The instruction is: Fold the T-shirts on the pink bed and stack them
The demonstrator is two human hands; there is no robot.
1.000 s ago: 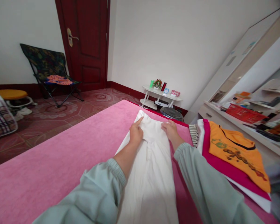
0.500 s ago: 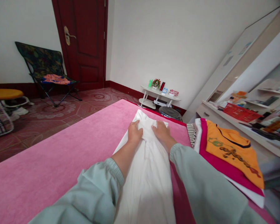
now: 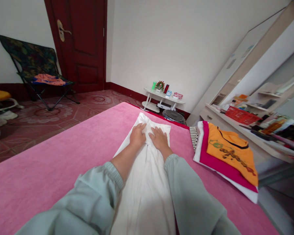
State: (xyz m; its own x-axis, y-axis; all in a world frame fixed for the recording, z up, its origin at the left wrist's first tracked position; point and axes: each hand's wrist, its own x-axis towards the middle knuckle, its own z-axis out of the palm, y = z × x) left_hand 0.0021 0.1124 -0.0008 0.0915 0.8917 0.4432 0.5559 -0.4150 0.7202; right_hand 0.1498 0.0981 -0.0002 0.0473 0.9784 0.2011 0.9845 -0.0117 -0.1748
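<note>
A long white garment (image 3: 147,173) lies lengthwise on the pink bed cover (image 3: 71,147), its wider band end pointing away from me. Small creases run down its length. My left hand (image 3: 138,135) rests on the left side of that far end, fingers stretched forward and thumb apart. On the right side, my right hand (image 3: 160,139) lies flat with its fingers spread over the cloth. Both palms face down, and neither hand has cloth gathered in it. Grey-green sleeves cover my forearms and hide part of the garment's edges.
To the right is a stack of folded clothes with an orange shirt (image 3: 231,150) on top. Beyond it stands a dresser with a red basket (image 3: 241,115). A low white table (image 3: 164,95), a folding chair (image 3: 39,68) and a door (image 3: 82,42) are farther off.
My right hand has flattened, its fingers now spread on the cloth instead of curled at the edge. The far end of the garment looks flatter. The view has turned slightly right.
</note>
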